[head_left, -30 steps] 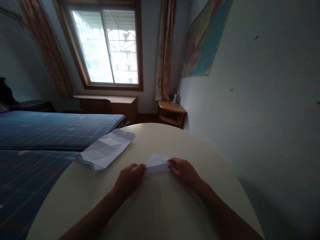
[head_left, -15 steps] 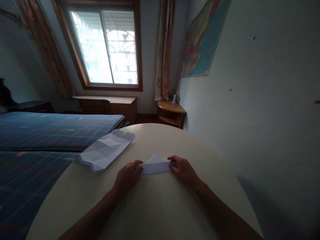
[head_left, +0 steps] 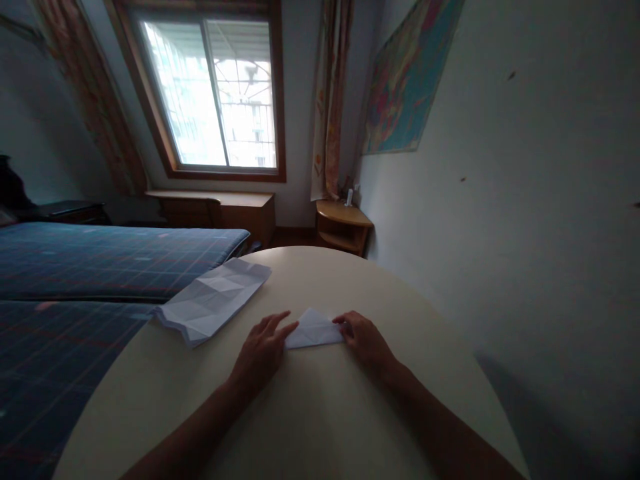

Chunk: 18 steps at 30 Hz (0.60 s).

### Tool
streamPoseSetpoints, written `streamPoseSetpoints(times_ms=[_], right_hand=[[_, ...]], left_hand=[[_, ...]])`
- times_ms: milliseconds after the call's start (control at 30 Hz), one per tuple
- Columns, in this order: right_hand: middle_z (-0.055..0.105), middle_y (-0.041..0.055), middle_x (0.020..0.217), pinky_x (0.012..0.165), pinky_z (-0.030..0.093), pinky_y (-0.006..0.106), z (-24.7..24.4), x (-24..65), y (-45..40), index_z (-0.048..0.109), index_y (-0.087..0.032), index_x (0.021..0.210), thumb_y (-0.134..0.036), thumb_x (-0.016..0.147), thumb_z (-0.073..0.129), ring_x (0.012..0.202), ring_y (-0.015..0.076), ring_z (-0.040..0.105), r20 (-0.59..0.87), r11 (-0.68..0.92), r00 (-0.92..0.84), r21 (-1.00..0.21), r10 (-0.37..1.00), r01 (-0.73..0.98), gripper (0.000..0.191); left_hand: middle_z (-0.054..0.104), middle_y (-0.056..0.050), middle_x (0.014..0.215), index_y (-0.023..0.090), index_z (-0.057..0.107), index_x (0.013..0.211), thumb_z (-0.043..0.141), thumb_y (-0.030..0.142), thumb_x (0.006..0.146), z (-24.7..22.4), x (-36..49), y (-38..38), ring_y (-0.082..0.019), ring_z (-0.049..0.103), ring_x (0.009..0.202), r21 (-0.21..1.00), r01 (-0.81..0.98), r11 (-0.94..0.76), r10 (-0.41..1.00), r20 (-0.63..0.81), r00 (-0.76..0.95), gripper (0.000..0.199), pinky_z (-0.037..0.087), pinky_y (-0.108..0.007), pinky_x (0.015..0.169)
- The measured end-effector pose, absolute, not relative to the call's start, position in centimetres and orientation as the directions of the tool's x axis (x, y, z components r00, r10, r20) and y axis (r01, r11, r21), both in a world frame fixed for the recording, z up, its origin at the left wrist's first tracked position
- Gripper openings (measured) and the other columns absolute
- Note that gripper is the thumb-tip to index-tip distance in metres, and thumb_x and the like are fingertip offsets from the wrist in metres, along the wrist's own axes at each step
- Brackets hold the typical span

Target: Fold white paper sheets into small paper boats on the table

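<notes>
A small folded white paper (head_left: 314, 331) with a pointed top lies on the pale round table (head_left: 320, 413). At its left end my left hand (head_left: 265, 343) rests with thumb and index finger spread apart, the thumb tip touching the paper. My right hand (head_left: 363, 339) pinches the paper's right end, its fingers bent together. Farther left on the table, near the edge, lies a larger creased white sheet (head_left: 215, 300), touched by neither hand.
Beyond the table's left edge is a bed with a blue plaid cover (head_left: 110, 260). A wooden corner shelf (head_left: 343, 215) and a desk (head_left: 245, 200) stand past the far edge. The white wall (head_left: 525, 267) runs along the right.
My left hand has opened its pinch and shifted slightly right over the paper. The straight band along the paper's lower edge now looks less distinct. My right hand has barely moved.
</notes>
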State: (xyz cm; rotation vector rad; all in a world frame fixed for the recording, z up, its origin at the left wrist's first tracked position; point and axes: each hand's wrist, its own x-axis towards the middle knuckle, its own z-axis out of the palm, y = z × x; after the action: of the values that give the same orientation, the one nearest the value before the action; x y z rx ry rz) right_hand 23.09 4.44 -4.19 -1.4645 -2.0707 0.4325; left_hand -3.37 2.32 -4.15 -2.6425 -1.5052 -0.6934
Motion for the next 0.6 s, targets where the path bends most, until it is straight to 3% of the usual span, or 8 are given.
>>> streamPoseSetpoints(times_ms=[133, 267, 433, 600], right_hand=[[0.066, 0.0108, 0.115, 0.099, 0.044, 0.041, -4.0, 22.3, 4.1, 0.070, -0.017, 0.107, -0.002, 0.082, 0.051, 0.112, 0.0249, 0.057, 0.315, 0.384, -0.273, -0.379, 0.909, 0.842, 0.035], [0.058, 0.0110, 0.134, 0.116, 0.024, 0.050, -3.9, 19.7, 2.1, 0.064, -0.016, 0.124, -0.014, 0.091, 0.049, 0.139, 0.0290, 0.034, 0.381, 0.538, -0.427, -0.260, 0.820, 0.802, 0.037], [0.028, 0.0150, 0.156, 0.118, 0.021, 0.048, -4.4, 17.6, -0.1, 0.029, -0.008, 0.151, -0.048, 0.100, 0.035, 0.145, 0.0294, 0.022, 0.104, 0.590, -0.593, -0.328, 0.799, 0.738, 0.066], [0.014, 0.0178, 0.158, 0.120, 0.016, 0.048, -3.9, 20.2, 1.1, 0.022, -0.003, 0.152, -0.055, 0.099, 0.030, 0.147, 0.0307, 0.011, -0.079, 0.485, -0.530, -0.305, 0.845, 0.819, 0.074]], left_hand=[[0.050, -0.004, 0.145, 0.033, 0.068, 0.118, 0.054, 0.002, 0.086, -4.6, -3.0, 2.1, -0.024, 0.054, 0.126, 0.194, 0.712, -0.675, 0.728, 0.332, 0.599, 0.047, 0.046, -0.044, 0.104], [0.060, -0.002, 0.136, 0.031, 0.067, 0.121, 0.054, 0.007, 0.089, -4.7, -2.9, 2.0, -0.022, 0.058, 0.123, 0.292, 0.650, -0.701, 0.713, 0.285, 0.641, 0.042, 0.047, -0.038, 0.104], [0.055, -0.003, 0.140, 0.027, 0.060, 0.130, 0.048, 0.002, 0.086, -4.6, -2.9, 2.2, -0.018, 0.050, 0.130, 0.332, 0.635, -0.697, 0.714, 0.240, 0.658, 0.052, 0.043, -0.035, 0.109], [0.054, -0.006, 0.141, 0.022, 0.061, 0.129, 0.045, 0.002, 0.086, -4.4, -2.7, 1.8, -0.021, 0.048, 0.133, 0.282, 0.705, -0.651, 0.756, 0.158, 0.635, 0.050, 0.043, -0.037, 0.109]])
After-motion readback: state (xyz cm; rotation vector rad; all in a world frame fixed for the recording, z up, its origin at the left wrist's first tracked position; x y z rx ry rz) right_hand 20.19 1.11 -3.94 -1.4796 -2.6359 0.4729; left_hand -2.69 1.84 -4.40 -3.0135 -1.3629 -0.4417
